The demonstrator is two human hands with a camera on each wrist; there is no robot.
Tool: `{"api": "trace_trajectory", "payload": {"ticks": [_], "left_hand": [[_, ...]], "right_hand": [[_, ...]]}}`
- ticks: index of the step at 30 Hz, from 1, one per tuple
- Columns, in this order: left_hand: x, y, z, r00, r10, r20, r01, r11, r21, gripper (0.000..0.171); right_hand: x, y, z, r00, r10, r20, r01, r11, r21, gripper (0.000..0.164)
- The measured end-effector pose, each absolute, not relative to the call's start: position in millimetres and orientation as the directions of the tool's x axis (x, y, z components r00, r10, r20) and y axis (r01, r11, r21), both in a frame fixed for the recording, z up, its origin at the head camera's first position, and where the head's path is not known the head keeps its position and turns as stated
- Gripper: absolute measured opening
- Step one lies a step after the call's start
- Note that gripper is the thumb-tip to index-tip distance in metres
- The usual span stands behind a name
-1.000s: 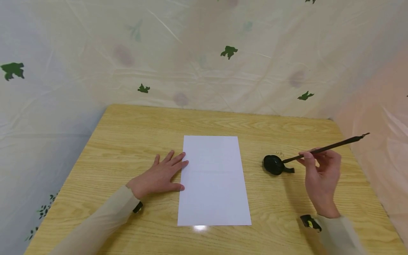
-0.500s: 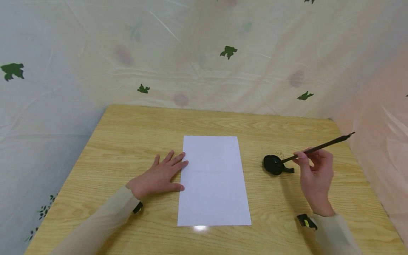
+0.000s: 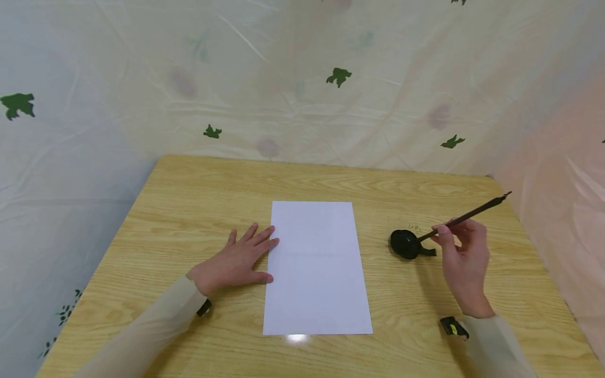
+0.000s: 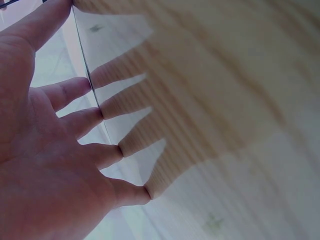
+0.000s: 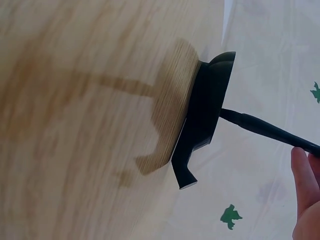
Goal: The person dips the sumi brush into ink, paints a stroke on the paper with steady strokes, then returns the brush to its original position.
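Between thumb and fingers my right hand (image 3: 465, 257) pinches a dark brush (image 3: 472, 212), a writing brush by its shape, tilted with its upper end to the right. Its lower end dips into a small black ink dish (image 3: 405, 244) with a short curved handle. The right wrist view shows the brush shaft (image 5: 270, 130) entering over the rim of the ink dish (image 5: 205, 100); the tip is hidden inside. My left hand (image 3: 233, 262) lies flat with spread fingers, fingertips on the left edge of a blank white sheet of paper (image 3: 316, 268). Its fingers (image 4: 85, 120) also show in the left wrist view.
The wooden table (image 3: 212, 184) carries the paper in the middle and the dish to its right. Small dark specks lie just behind the dish. A pale curtain (image 3: 283, 79) with green bird shapes hangs behind and at both sides.
My right hand has shifted left toward the ink dish, and the brush stands steeper, its lower end still at the dish. The left hand and the paper have stayed put.
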State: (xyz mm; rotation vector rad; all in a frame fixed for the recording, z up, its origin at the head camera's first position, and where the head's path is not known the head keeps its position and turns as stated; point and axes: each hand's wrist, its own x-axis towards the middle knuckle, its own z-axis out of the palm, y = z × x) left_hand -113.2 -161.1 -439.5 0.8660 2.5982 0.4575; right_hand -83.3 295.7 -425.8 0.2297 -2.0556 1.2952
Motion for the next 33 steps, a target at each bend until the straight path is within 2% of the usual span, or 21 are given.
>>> {"api": "trace_trajectory", "payload": {"ticks": [9, 27, 33], "left_hand": [[-112.4, -162.5, -440.1, -0.743, 0.631, -0.221, 0.517, 0.752, 0.408, 0.083], [-113.0, -161.9, -441.2, -0.743, 0.631, -0.224, 0.515, 0.752, 0.411, 0.084], [-113.2, -161.6, -441.5, -0.742, 0.632, -0.221, 0.515, 0.750, 0.416, 0.084]], "right_hand": [[-82.5, 297.7, -426.6, -0.767, 0.189, 0.613, -0.429, 0.558, -0.710, 0.030], [-81.0, 299.6, -425.7, -0.761, 0.203, 0.616, -0.412, 0.583, -0.700, 0.038], [-80.7, 302.7, -425.6, -0.749, 0.197, 0.633, -0.437, 0.570, -0.695, 0.029]]}}
